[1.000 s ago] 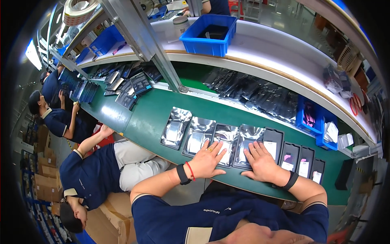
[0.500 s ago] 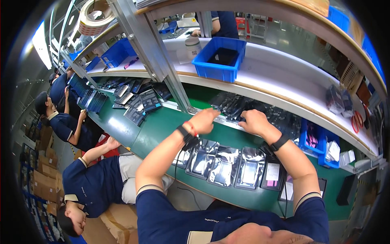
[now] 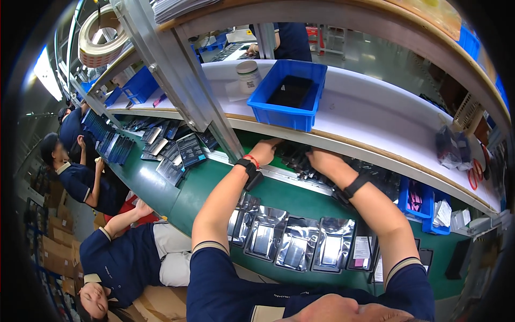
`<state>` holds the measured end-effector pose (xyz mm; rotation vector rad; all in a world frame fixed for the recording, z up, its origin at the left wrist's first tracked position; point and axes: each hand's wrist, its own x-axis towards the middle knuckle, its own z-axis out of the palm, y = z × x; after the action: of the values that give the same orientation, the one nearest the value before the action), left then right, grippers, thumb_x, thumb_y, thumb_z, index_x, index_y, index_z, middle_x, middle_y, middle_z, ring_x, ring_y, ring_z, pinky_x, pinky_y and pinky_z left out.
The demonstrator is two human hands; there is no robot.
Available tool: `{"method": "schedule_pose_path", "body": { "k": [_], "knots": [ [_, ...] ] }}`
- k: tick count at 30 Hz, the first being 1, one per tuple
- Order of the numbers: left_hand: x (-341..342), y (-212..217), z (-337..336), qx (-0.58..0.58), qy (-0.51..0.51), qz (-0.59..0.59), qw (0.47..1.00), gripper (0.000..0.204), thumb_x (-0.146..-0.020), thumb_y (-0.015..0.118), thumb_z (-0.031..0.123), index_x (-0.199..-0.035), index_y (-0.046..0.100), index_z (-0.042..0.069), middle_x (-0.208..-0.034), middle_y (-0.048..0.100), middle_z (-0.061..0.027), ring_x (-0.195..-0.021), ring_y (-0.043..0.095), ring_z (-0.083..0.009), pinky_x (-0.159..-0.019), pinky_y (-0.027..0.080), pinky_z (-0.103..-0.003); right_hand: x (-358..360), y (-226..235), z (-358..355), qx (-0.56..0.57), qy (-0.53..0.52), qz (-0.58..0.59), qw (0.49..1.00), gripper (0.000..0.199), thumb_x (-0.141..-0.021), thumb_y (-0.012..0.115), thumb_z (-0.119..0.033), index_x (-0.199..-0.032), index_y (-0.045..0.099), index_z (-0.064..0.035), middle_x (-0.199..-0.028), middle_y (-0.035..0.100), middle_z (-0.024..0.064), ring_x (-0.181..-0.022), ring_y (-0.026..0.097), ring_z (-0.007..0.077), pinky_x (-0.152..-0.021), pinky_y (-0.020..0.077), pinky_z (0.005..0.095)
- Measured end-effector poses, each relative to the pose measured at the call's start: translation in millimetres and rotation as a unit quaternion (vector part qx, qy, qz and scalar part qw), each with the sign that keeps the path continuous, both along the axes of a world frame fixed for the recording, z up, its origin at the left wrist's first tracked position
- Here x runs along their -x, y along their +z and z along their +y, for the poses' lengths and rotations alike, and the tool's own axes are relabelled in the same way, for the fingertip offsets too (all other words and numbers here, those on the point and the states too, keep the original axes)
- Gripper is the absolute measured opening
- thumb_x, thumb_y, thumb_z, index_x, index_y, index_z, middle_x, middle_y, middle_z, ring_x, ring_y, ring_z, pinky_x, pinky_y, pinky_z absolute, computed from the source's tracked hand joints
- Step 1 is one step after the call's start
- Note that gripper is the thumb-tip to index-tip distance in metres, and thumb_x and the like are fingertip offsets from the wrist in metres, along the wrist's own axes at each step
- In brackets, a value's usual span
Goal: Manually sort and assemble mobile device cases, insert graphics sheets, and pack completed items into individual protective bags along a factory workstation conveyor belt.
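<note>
Both my arms reach forward to the strip under the shelf. The fingers of my left hand (image 3: 263,152) pass beneath the shelf's front edge and are mostly hidden. My right hand (image 3: 326,164) is curled down at a heap of shiny dark plastic-wrapped pieces (image 3: 294,160); what its fingertips hold, if anything, is hidden. On the green bench nearer me lies a row of dark trays with clear, glossy film, among them one tray (image 3: 333,244) with a pale flat panel visible. Right of it, another tray (image 3: 362,252) carries a white printed card and a pink piece.
A blue bin (image 3: 281,114) with a dark flat item stands on the white shelf (image 3: 375,121), beside a white jar (image 3: 248,76). Small blue bins (image 3: 412,199) and red scissors (image 3: 475,174) are at the right. Dark flat packages (image 3: 189,150) pile up at left, near a seated co-worker (image 3: 129,263).
Both my hands have moved farther in under the shelf, the left one's fingers going out of sight. The view has shifted, and the co-worker's head has turned.
</note>
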<state>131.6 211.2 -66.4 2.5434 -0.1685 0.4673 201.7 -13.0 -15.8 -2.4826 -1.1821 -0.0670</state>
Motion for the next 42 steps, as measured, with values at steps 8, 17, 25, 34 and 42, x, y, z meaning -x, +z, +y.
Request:
{"method": "schedule_pose_path", "body": {
  "k": [8,17,25,34,42],
  "knots": [
    [98,40,-34,0.133,0.156,-0.006,0.979,0.032,-0.082,0.048,0.002,-0.113,0.054,0.005,-0.089,0.062,-0.0228,-0.086,0.06,-0.0391,-0.073,0.047,-0.04,4,-41,60,0.066,-0.01,-0.045,0.997,0.067,-0.074,0.067,-0.044,-0.117,0.05,0.0043,-0.12,0.05,0.0246,-0.111,0.05,0.0373,-0.093,0.0402,0.0423],
    [200,76,-134,0.083,0.184,-0.122,0.972,0.026,-0.082,0.05,-0.002,-0.107,0.058,0.0,-0.08,0.063,-0.0172,-0.067,0.062,-0.0296,-0.06,0.048,-0.032,16,-16,22,0.006,0.096,-0.101,0.99,0.02,-0.073,0.052,-0.008,-0.089,0.063,-0.0034,-0.082,0.064,0.0166,-0.082,0.062,0.0318,-0.076,0.0484,0.0416],
    [197,74,-273,-0.074,-0.047,-0.134,0.987,0.039,-0.071,0.055,0.001,-0.109,0.057,-0.002,-0.103,0.062,-0.0172,-0.088,0.062,-0.0283,-0.073,0.051,-0.033,93,24,-222,-0.169,0.058,-0.1,0.979,0.039,-0.066,0.056,0.006,-0.104,0.061,-0.0037,-0.097,0.064,0.0146,-0.092,0.061,0.0305,-0.079,0.0471,0.0384],
    [154,-3,-364,-0.267,-0.064,-0.011,0.962,0.045,-0.078,0.057,0.019,-0.117,0.052,-0.003,-0.119,0.053,-0.0207,-0.105,0.053,-0.0321,-0.08,0.046,-0.039,188,-20,-357,0.122,-0.017,-0.143,0.982,0.043,-0.07,0.063,-0.014,-0.109,0.056,0.0042,-0.11,0.057,0.0219,-0.106,0.053,0.0369,-0.094,0.0385,0.0453],
    [163,-12,-350,-0.209,-0.106,0.129,0.964,0.067,-0.07,0.068,0.042,-0.124,0.051,0.005,-0.132,0.045,-0.016,-0.12,0.043,-0.0299,-0.098,0.023,-0.063,212,-51,-339,0.081,0.029,-0.04,0.996,0.076,-0.063,0.074,-0.03,-0.118,0.045,0.0119,-0.123,0.044,0.0315,-0.118,0.038,0.047,-0.102,0.0265,0.0532]
  ]
}}
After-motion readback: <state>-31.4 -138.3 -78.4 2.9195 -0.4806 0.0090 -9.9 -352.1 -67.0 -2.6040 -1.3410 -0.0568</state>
